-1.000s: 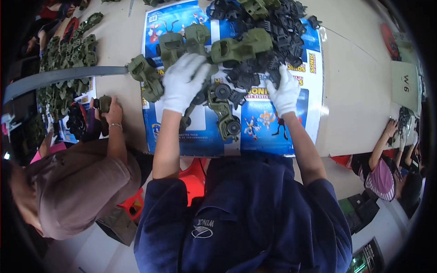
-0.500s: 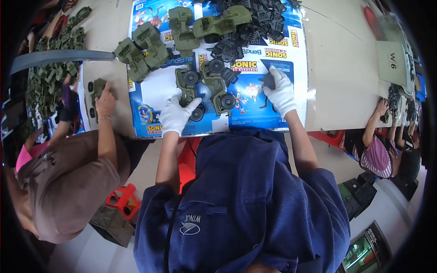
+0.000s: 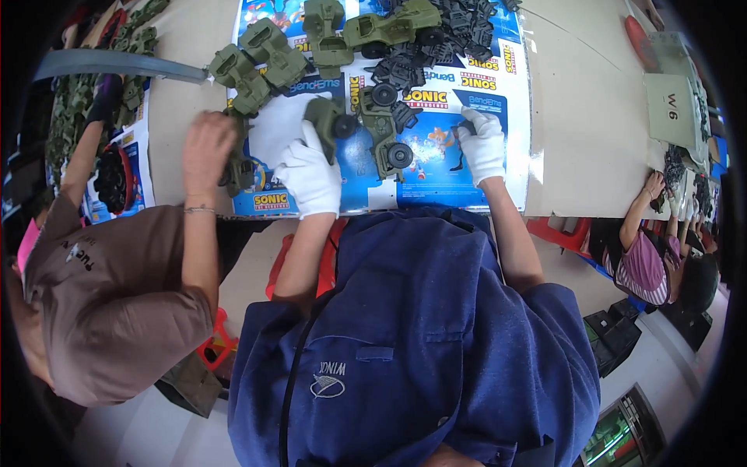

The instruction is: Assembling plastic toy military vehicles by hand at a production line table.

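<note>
My left hand (image 3: 311, 177), in a white glove, grips an olive-green toy jeep (image 3: 320, 117) that is tipped on its side with a black wheel facing right. Another green toy jeep (image 3: 378, 128) with black wheels lies just to the right of it, apart from my hand. My right hand (image 3: 484, 148), also gloved, is closed on a small dark part (image 3: 466, 127) whose exact kind I cannot make out. Several green jeep bodies (image 3: 276, 56) stand at the back of the printed sheet, beside a heap of black plastic parts (image 3: 459, 31).
A co-worker's hand (image 3: 208, 148) reaches in from the left, at a green toy jeep (image 3: 240, 159) on the sheet's edge. A grey strip (image 3: 128, 64) juts in at the far left. A pale green box (image 3: 665, 109) stands at the right. Red stools (image 3: 560, 233) show below.
My left hand has lifted and turned the jeep it was touching. The co-worker's hand has brought a jeep rightward to the sheet. My right hand keeps its dark part.
</note>
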Tool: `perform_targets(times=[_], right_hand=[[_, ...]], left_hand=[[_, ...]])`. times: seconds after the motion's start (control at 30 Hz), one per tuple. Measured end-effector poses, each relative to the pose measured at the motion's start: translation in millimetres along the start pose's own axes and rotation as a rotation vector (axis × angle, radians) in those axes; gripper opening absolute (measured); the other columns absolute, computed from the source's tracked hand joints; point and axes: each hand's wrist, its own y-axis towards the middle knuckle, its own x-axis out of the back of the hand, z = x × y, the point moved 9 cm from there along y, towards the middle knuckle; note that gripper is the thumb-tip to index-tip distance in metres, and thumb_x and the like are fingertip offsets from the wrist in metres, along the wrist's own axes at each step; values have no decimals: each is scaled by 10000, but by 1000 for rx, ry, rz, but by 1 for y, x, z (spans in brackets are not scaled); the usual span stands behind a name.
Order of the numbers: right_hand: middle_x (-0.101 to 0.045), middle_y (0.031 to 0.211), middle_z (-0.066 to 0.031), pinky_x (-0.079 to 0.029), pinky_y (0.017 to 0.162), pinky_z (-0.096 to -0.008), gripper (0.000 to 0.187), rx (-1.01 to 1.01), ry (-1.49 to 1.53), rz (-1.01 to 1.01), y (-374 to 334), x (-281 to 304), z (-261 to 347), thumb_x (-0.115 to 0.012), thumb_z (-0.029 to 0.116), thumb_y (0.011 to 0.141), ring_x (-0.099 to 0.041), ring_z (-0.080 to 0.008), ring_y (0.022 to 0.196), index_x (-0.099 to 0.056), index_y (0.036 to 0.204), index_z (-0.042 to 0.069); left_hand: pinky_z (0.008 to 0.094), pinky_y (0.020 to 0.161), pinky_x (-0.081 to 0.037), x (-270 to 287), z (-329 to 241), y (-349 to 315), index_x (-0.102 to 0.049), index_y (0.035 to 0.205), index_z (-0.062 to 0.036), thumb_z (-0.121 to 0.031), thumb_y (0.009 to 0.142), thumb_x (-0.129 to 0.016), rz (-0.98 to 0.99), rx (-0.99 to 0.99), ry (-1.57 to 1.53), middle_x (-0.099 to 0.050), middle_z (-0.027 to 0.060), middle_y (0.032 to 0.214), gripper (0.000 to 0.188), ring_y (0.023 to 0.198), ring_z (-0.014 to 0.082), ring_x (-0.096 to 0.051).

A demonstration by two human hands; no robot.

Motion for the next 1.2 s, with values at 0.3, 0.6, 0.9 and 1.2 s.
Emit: perform_targets(times=[0.3, 0.6, 0.9, 1.2], right_hand=[[-645, 972, -133, -548, 731, -347, 397, 354, -14, -102, -17, 12, 31, -685, -75, 799, -654, -259, 806, -660, 1174, 52], [-591, 1144, -158, -529, 851, -348, 364, 106, 85, -210, -13, 15, 6, -705, -19, 835, -639, -265, 951, -647, 1188, 44], [-661, 1099, -129, -536, 811, -433, 254, 820, -184, 40, -40, 1, 52, -636, -37, 760, -661, -326, 982, -622, 995, 61], [-654, 1052, -202, -568, 785, -429, 576, -45, -81, -4, -48, 45, -1, -797, 320, 807, -673, -368, 906, -587, 1280, 67]], left_hand=[[403, 690, -474, 24, -12, -28, -503, 1237, -64, -613, 664, -784, 169, -179, -158, -622, 93, 884, 842, 736, 250, -627], [437, 875, -527, -39, 27, -18, -439, 1378, -72, -409, 720, -803, 669, 53, -394, -691, 212, 1089, 824, 1027, 332, -687], [579, 1123, -255, 9, 27, -21, -547, 1382, -236, -97, 779, -646, -37, -374, -278, -483, 99, 1442, 626, 1406, 349, -368], [367, 954, -509, -100, 48, -12, -226, 1509, 46, -312, 725, -887, 441, 451, -1310, -547, 250, 1324, 1086, 1140, 313, -609]])
